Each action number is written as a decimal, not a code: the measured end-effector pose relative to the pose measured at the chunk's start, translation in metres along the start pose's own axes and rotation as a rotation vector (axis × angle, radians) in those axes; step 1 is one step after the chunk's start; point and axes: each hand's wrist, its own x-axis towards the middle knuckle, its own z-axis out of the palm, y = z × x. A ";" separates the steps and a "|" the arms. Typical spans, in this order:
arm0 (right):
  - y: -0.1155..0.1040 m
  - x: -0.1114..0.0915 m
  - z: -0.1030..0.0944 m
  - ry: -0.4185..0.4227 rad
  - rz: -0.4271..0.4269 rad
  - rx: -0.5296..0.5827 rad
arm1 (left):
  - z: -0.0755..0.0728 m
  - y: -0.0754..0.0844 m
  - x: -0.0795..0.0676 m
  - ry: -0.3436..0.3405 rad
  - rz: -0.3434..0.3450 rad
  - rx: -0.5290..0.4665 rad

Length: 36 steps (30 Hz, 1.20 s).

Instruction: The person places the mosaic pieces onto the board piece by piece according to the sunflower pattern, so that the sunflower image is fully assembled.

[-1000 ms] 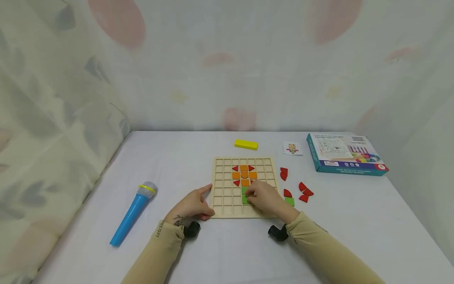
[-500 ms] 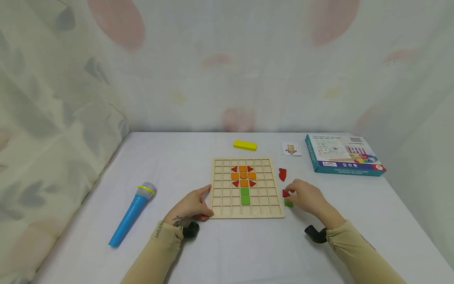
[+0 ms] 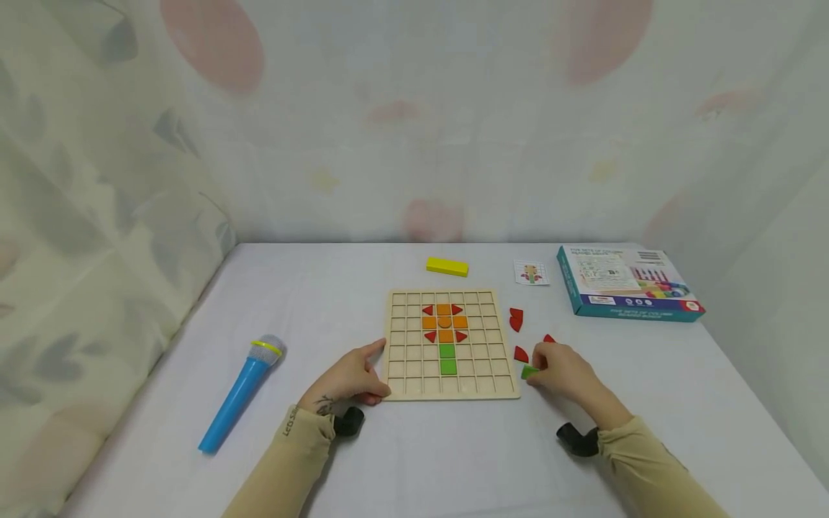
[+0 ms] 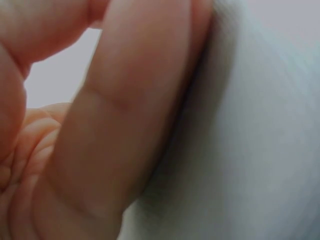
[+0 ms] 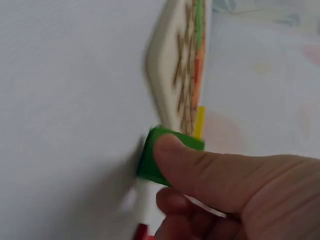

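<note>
Between thumb and fingers, my right hand pinches a green square block, just off the right side of the wooden grid board. In the head view, the board carries orange squares, an orange round piece, red triangles and two green squares in a column. My left hand touches the board's left edge with an outstretched finger and its lower left corner with the thumb. In the left wrist view, its fingers fill much of the picture and the board cannot be made out.
Red quarter-round pieces lie right of the board, one partly behind my right hand. A yellow bar and a small pattern card lie beyond it. A teal-edged box sits back right; a blue toy microphone lies left.
My right hand has left the green squares on the board, moved right to the loose pieces and taken hold of a green block there. The left hand stays at the board's edge.
</note>
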 end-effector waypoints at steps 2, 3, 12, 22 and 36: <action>-0.007 0.000 -0.004 0.013 -0.039 0.076 | 0.000 0.000 0.000 0.002 -0.003 0.000; -0.011 0.000 -0.005 0.020 -0.067 0.110 | 0.000 0.001 -0.001 0.003 -0.005 -0.003; -0.061 0.012 0.026 0.057 -0.325 0.160 | 0.000 0.002 -0.001 0.000 0.001 0.001; -0.083 0.011 0.052 0.005 -0.417 0.048 | 0.001 0.001 -0.001 0.025 -0.021 -0.004; -0.086 0.012 0.060 0.084 -0.443 -0.048 | 0.000 0.001 -0.001 0.005 0.000 0.009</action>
